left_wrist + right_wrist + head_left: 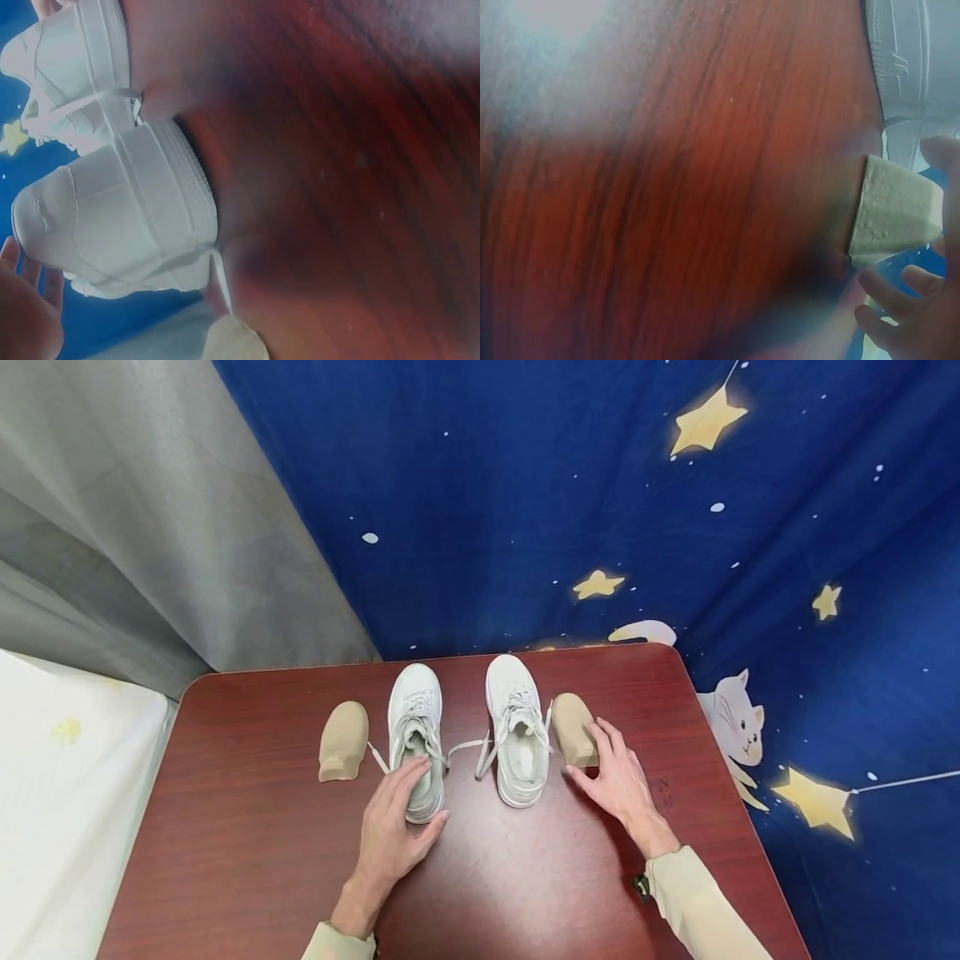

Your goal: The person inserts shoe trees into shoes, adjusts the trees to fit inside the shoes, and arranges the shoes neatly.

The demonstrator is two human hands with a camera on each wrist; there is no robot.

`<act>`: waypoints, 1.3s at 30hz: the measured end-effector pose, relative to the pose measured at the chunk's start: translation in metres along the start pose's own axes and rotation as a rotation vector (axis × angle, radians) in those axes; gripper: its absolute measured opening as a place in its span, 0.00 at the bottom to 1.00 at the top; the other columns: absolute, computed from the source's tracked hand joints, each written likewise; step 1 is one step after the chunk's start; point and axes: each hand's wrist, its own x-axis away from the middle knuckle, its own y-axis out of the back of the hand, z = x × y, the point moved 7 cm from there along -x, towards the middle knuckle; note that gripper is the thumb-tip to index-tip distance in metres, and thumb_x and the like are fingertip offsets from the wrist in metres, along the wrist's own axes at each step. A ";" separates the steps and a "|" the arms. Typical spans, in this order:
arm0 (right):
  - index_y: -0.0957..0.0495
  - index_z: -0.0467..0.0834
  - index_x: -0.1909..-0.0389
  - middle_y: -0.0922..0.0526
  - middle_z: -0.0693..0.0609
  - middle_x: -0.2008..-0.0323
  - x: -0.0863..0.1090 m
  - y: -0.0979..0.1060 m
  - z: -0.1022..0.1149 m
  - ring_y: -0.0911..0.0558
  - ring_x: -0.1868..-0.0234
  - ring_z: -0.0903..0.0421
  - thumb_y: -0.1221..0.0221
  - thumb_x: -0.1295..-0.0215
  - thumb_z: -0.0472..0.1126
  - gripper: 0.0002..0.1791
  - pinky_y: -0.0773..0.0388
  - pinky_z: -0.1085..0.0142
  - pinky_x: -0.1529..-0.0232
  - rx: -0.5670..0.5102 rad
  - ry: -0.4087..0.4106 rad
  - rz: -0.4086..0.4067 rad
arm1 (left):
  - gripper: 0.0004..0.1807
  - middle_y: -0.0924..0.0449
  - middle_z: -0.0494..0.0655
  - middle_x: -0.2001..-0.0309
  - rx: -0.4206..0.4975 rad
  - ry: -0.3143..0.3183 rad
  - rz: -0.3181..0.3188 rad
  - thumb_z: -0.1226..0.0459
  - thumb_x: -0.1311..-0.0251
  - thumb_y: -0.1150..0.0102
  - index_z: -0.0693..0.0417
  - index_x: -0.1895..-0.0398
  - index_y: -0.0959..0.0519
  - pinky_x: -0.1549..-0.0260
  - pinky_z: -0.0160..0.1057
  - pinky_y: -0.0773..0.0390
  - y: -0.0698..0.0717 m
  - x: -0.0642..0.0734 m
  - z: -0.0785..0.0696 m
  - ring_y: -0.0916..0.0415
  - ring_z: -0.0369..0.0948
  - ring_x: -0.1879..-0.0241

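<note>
Two white lace-up sneakers stand with toes toward the table's far edge. My left hand (393, 827) is at the left sneaker (417, 693); its fingers reach over the opening and the thumb lies beside the heel. In the left wrist view, this hand's straight fingers (52, 289) are near the sneaker's heel (45, 221). The right sneaker (512, 681) stands apart from both hands. My right hand (618, 781) is spread around the near end of a beige molded shoe insert (573, 727). The right wrist view has this insert (896, 214) between thumb and fingers; contact is unclear.
A second beige shoe insert (343, 739) lies left of the left sneaker. Loose laces (483, 758) trail onto the dark red wooden table (247, 827). Behind the table hang a grey curtain (187, 527) and a blue star-patterned curtain (510, 502).
</note>
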 end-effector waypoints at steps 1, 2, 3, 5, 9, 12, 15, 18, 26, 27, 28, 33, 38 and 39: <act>0.37 0.45 0.28 0.38 0.44 0.29 0.001 0.000 -0.001 0.28 0.37 0.43 0.30 0.48 0.59 0.48 0.30 0.41 0.46 0.001 -0.006 0.003 | 0.35 0.23 0.56 0.41 0.008 -0.003 0.002 0.48 0.43 0.34 0.64 0.40 0.24 0.36 0.36 0.37 -0.001 0.000 -0.001 0.25 0.52 0.43; 0.37 0.45 0.28 0.38 0.44 0.29 0.001 -0.001 -0.001 0.28 0.37 0.43 0.30 0.48 0.59 0.48 0.30 0.41 0.46 0.003 -0.011 0.005 | 0.34 0.23 0.57 0.41 0.017 -0.005 0.002 0.49 0.42 0.35 0.65 0.40 0.24 0.35 0.36 0.37 -0.002 0.000 -0.002 0.25 0.52 0.43; 0.37 0.46 0.28 0.38 0.44 0.29 0.002 -0.001 -0.002 0.28 0.37 0.43 0.30 0.48 0.59 0.48 0.29 0.41 0.46 0.003 -0.013 0.006 | 0.34 0.22 0.57 0.41 0.023 -0.006 0.002 0.48 0.42 0.35 0.65 0.41 0.24 0.35 0.35 0.37 -0.004 0.000 -0.003 0.25 0.52 0.43; 0.37 0.46 0.28 0.39 0.45 0.29 0.002 -0.002 -0.003 0.29 0.37 0.44 0.30 0.47 0.59 0.48 0.29 0.41 0.46 0.001 -0.020 0.009 | 0.34 0.22 0.58 0.42 0.036 -0.008 -0.002 0.48 0.41 0.36 0.66 0.41 0.23 0.35 0.36 0.36 -0.005 0.000 -0.004 0.25 0.52 0.43; 0.37 0.47 0.28 0.38 0.45 0.29 0.001 -0.004 -0.003 0.29 0.36 0.45 0.31 0.47 0.59 0.48 0.30 0.40 0.46 -0.005 -0.027 0.014 | 0.33 0.22 0.59 0.42 0.048 -0.009 -0.006 0.48 0.40 0.37 0.65 0.41 0.23 0.35 0.36 0.37 -0.008 -0.001 -0.007 0.25 0.53 0.43; 0.37 0.47 0.28 0.38 0.46 0.29 0.000 -0.004 -0.003 0.29 0.36 0.44 0.30 0.48 0.59 0.48 0.30 0.40 0.46 -0.017 -0.035 0.015 | 0.33 0.22 0.59 0.43 0.050 -0.015 -0.010 0.48 0.39 0.38 0.65 0.40 0.24 0.35 0.36 0.36 -0.010 -0.002 -0.009 0.25 0.52 0.43; 0.36 0.48 0.28 0.38 0.47 0.29 -0.001 -0.005 -0.002 0.28 0.38 0.43 0.29 0.49 0.59 0.48 0.29 0.40 0.47 -0.029 -0.044 0.015 | 0.32 0.22 0.58 0.42 0.056 -0.015 -0.011 0.48 0.38 0.39 0.63 0.39 0.24 0.35 0.35 0.36 -0.012 -0.004 -0.011 0.25 0.51 0.43; 0.36 0.49 0.28 0.38 0.48 0.29 -0.002 -0.005 0.000 0.26 0.41 0.41 0.28 0.49 0.59 0.48 0.28 0.40 0.48 -0.034 -0.049 0.015 | 0.32 0.23 0.57 0.41 0.069 -0.006 -0.007 0.49 0.38 0.39 0.62 0.38 0.24 0.36 0.34 0.36 -0.013 -0.005 -0.012 0.25 0.51 0.42; 0.36 0.49 0.28 0.38 0.49 0.29 -0.001 -0.007 -0.002 0.24 0.46 0.39 0.29 0.48 0.59 0.47 0.28 0.41 0.48 -0.042 -0.074 0.007 | 0.32 0.23 0.56 0.40 0.076 0.029 0.019 0.48 0.37 0.40 0.62 0.38 0.25 0.36 0.34 0.35 -0.023 -0.013 -0.014 0.26 0.50 0.41; 0.36 0.49 0.28 0.37 0.48 0.29 0.000 -0.007 -0.003 0.24 0.45 0.39 0.29 0.48 0.59 0.47 0.28 0.41 0.47 -0.040 -0.076 0.006 | 0.32 0.23 0.56 0.40 0.072 0.028 0.020 0.48 0.37 0.40 0.62 0.38 0.25 0.37 0.34 0.35 -0.024 -0.014 -0.015 0.26 0.50 0.41; 0.36 0.48 0.28 0.37 0.48 0.30 0.000 -0.008 -0.003 0.24 0.45 0.39 0.29 0.48 0.59 0.47 0.28 0.41 0.47 -0.037 -0.075 0.004 | 0.32 0.23 0.56 0.40 0.073 0.024 0.022 0.48 0.38 0.39 0.62 0.38 0.25 0.36 0.34 0.36 -0.025 -0.015 -0.016 0.26 0.50 0.41; 0.36 0.48 0.28 0.36 0.46 0.30 -0.001 -0.010 -0.003 0.26 0.41 0.41 0.30 0.47 0.58 0.47 0.28 0.41 0.45 -0.030 -0.056 -0.002 | 0.34 0.25 0.59 0.37 0.114 -0.016 0.031 0.54 0.42 0.35 0.64 0.36 0.27 0.34 0.37 0.36 -0.028 -0.018 -0.025 0.27 0.53 0.38; 0.36 0.48 0.28 0.37 0.45 0.30 -0.004 -0.010 -0.003 0.28 0.38 0.42 0.31 0.46 0.58 0.46 0.29 0.41 0.43 -0.021 -0.047 0.006 | 0.34 0.27 0.58 0.35 0.155 -0.024 0.033 0.55 0.42 0.35 0.66 0.36 0.28 0.33 0.40 0.37 -0.032 -0.019 -0.031 0.29 0.55 0.37; 0.36 0.48 0.28 0.36 0.45 0.30 -0.003 -0.009 -0.003 0.28 0.38 0.41 0.31 0.46 0.58 0.46 0.29 0.41 0.43 -0.020 -0.045 0.004 | 0.34 0.28 0.58 0.35 0.157 -0.023 0.033 0.55 0.42 0.35 0.66 0.36 0.28 0.33 0.41 0.38 -0.033 -0.019 -0.032 0.29 0.55 0.37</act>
